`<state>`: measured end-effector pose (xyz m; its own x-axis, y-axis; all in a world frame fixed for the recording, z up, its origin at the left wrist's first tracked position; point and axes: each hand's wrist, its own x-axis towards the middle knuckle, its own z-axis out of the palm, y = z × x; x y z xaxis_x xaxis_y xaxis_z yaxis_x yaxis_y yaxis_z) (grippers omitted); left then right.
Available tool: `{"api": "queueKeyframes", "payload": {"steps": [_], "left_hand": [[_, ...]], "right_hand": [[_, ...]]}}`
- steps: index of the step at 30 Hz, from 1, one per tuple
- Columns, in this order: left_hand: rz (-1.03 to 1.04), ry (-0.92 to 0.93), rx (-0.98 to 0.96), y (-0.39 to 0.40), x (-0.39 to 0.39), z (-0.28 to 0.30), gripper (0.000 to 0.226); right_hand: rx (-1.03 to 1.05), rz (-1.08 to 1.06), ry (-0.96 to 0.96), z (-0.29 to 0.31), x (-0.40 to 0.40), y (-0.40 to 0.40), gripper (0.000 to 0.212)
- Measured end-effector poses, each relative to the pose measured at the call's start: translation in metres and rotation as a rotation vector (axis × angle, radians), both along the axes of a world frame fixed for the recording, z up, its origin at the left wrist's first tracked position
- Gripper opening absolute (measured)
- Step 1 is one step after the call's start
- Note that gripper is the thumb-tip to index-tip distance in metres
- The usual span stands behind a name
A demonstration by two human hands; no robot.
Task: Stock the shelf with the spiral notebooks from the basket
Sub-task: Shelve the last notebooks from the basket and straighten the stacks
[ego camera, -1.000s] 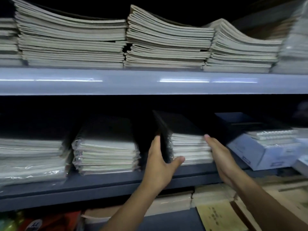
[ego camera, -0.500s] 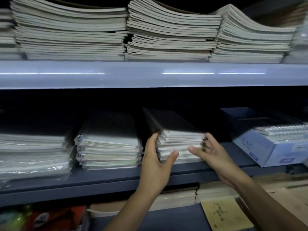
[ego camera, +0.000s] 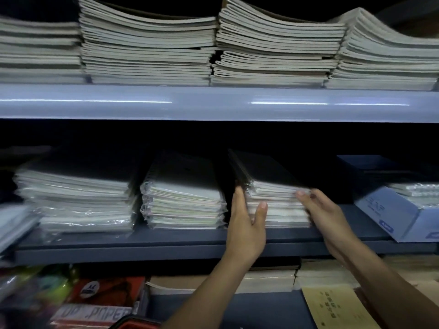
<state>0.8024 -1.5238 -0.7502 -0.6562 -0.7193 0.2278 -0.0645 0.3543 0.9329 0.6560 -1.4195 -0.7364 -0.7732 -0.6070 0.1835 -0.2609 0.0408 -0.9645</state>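
Note:
A stack of spiral notebooks (ego camera: 278, 200) with a dark top cover lies flat on the middle shelf (ego camera: 190, 243), right of centre. My left hand (ego camera: 247, 224) cups its left front corner, fingers along the side and thumb on the front edge. My right hand (ego camera: 325, 214) curls around the stack's right front corner. Two plastic-wrapped notebook stacks sit to the left, one in the middle (ego camera: 183, 200) and one further left (ego camera: 76, 198). The red rim of the basket (ego camera: 135, 324) shows at the bottom edge; its contents are hidden.
A blue-white open box (ego camera: 399, 210) of spiral pads stands right of my hands. Several thick piles of exercise books (ego camera: 273, 48) fill the upper shelf. Below are more paper pads (ego camera: 268, 279), a yellow booklet (ego camera: 337, 307) and colourful packs (ego camera: 95, 293).
The dark-covered notebooks, held tilted a second ago, now lie flat on the stack. Both hands have closed in on the stack's front corners.

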Motion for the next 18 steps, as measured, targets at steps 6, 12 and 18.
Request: {"api": "queueKeyframes", "payload": {"steps": [6, 12, 18], "left_hand": [[0.133, 0.310, 0.022, 0.012, 0.116, 0.033, 0.039], [0.952, 0.412, -0.314, -0.126, 0.251, 0.060, 0.034], [0.693, 0.050, -0.102, -0.222, 0.296, 0.051, 0.077]], "right_hand": [[-0.533, -0.530, 0.347, 0.012, 0.116, -0.026, 0.016], [-0.299, 0.154, 0.362, 0.021, 0.272, -0.122, 0.017], [-0.187, 0.119, 0.222, 0.018, 0.334, -0.197, 0.061]]}}
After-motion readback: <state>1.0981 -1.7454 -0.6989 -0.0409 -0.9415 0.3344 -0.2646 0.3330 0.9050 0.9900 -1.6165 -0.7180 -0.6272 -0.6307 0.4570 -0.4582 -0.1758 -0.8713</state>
